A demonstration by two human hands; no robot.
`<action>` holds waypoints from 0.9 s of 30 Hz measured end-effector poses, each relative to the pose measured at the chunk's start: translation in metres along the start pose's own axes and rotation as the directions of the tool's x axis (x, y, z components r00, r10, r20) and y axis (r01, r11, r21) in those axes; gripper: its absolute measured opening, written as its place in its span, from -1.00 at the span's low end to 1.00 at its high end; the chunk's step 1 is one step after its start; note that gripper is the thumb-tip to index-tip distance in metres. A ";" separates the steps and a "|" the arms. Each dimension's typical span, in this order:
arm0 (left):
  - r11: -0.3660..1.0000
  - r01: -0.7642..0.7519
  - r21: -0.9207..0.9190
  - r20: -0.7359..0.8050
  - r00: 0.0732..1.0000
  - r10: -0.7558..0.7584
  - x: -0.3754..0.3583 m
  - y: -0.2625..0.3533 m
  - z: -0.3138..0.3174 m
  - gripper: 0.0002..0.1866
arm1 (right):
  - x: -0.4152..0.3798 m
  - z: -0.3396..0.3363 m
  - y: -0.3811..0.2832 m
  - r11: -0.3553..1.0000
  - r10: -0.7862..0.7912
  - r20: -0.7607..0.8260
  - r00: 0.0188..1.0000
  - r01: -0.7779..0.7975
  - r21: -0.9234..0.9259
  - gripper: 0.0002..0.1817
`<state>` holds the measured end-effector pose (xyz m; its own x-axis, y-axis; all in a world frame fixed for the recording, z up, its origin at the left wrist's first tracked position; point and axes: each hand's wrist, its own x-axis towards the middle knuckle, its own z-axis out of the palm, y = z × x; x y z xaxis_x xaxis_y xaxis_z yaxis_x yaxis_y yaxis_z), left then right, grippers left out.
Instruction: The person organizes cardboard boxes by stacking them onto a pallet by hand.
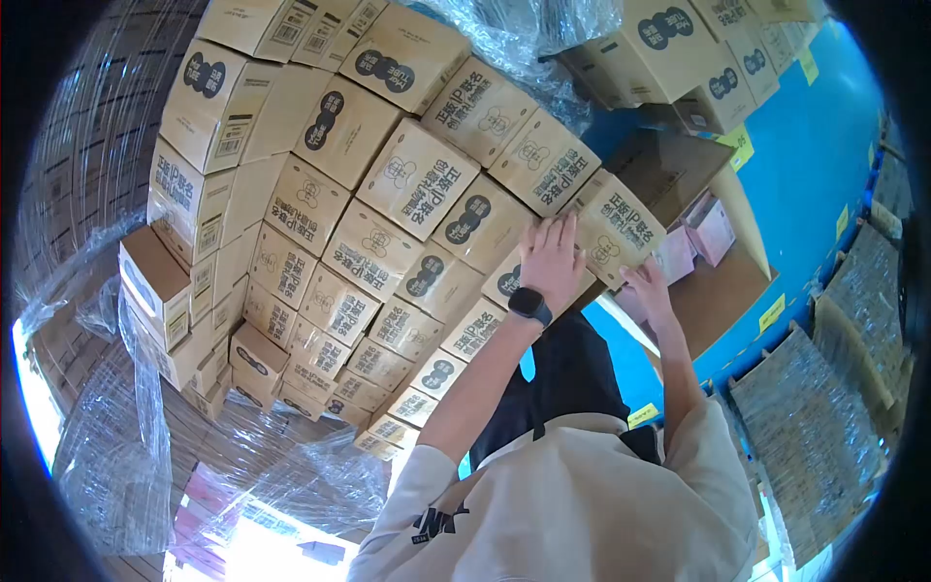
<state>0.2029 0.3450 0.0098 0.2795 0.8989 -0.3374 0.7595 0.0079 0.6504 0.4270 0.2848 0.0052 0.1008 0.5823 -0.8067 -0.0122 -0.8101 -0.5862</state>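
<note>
A cardboard box (619, 225) with Chinese print and a small cartoon figure sits at the right end of a tall stack of like boxes (419, 179). My right hand (648, 291) is closed on its lower right corner. On its left side, my left hand (551, 257), with a black watch on the wrist, lies with fingers stretched over the neighbouring boxes, the thumb side close to the same box. The undersides of the fingers are hidden. Just right of the stack stands an open carton (713, 301) with pink-and-white packages (710, 231) inside.
More cardboard boxes (669, 48) are piled at the upper right. Clear plastic wrap (529, 29) hangs behind the stack and lies crumpled at the lower left. A blue surface (800, 145) with yellow labels runs along the right, beside wrapped pallets (810, 412).
</note>
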 end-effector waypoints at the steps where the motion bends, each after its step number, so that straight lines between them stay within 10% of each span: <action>1: 0.999 0.010 0.048 -0.014 1.000 -0.009 -0.004 0.000 -0.002 -0.34 | 0.003 0.000 -0.003 0.999 0.001 0.014 1.000 -0.001 -0.053 -0.50; 5: 0.999 -0.016 0.027 -0.099 0.995 0.019 -0.016 -0.012 0.003 -0.34 | 0.015 -0.004 0.007 0.921 -0.377 -0.015 0.926 0.373 -0.108 -0.22; 8: 0.999 -0.013 -0.040 -0.172 0.985 0.006 -0.029 -0.020 -0.019 -0.37 | -0.008 0.030 -0.070 0.860 -0.425 -0.277 0.862 0.289 -0.421 -0.17; 12: 0.990 0.071 -0.123 -0.271 0.957 -0.102 -0.050 -0.056 -0.055 -0.43 | -0.001 0.104 -0.164 0.436 -0.712 0.056 0.700 0.503 -0.746 -0.25; 15: 0.963 0.231 -0.135 -0.400 0.877 -0.267 -0.073 -0.092 -0.082 -0.44 | 0.023 0.173 -0.217 0.725 -0.540 0.278 0.795 0.607 -0.326 -0.36; 22: 0.856 0.437 -0.277 -0.661 0.560 -0.500 -0.134 -0.156 -0.150 -0.49 | -0.064 0.396 -0.275 0.371 -0.509 0.828 0.234 0.928 -0.034 -0.39; 27: 0.760 0.407 -0.507 -0.655 0.391 -0.647 -0.170 -0.163 -0.136 -0.48 | -0.109 0.564 -0.232 0.932 -0.289 0.716 0.635 0.358 0.059 -0.02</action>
<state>-0.0482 0.2502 0.0534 -0.7664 0.6334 -0.1070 0.3928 0.5939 0.7021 -0.1422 0.4481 0.1865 -0.6447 0.6538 -0.3962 -0.0339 -0.5422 -0.8396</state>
